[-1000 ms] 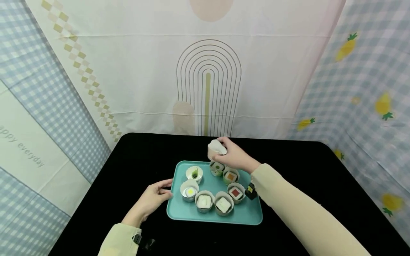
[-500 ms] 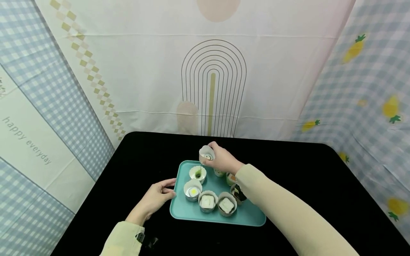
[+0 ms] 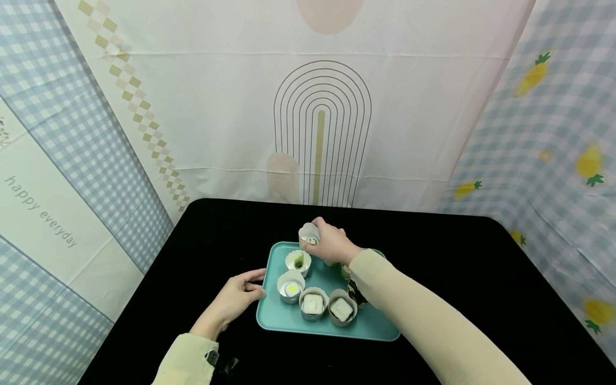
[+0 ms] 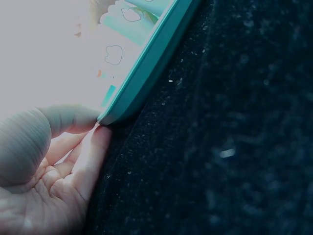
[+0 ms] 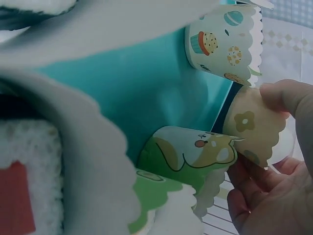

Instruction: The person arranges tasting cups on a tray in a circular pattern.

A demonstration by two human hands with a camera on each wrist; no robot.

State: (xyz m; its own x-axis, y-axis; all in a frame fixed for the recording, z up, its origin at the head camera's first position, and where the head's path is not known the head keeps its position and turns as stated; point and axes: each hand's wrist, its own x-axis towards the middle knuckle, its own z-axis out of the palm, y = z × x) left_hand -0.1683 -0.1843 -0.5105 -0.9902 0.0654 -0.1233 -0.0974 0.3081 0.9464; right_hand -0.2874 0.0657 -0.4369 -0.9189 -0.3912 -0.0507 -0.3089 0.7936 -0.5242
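Observation:
My right hand [image 3: 332, 243] grips a paper baking cup [image 3: 308, 233] with scalloped rim over the back edge of the teal tray [image 3: 324, 278]. In the right wrist view this beige cup [image 5: 249, 122] has a flower print, between thumb and fingers. Something small and white shows inside it. My left hand [image 3: 232, 299] pinches the tray's left rim between thumb and finger. Beside the held cup stands a cup with a green piece [image 3: 298, 262]. In front is a cup with a yellow-centred white piece [image 3: 291, 289]. Two cups hold white square rice pieces [image 3: 313, 305].
More cups stand on the tray's right side, mostly hidden by the right sleeve [image 3: 404, 299]; in the right wrist view, one has a green dog print [image 5: 195, 152] and one holds a rice square with red centre [image 5: 19, 196]. Black cloth covers the table [image 3: 231, 230]; patterned curtains hang behind.
My right hand has carried the cup leftward and slightly down at the tray's back, now next to the cup with the green piece. My left hand stays at the tray's rim.

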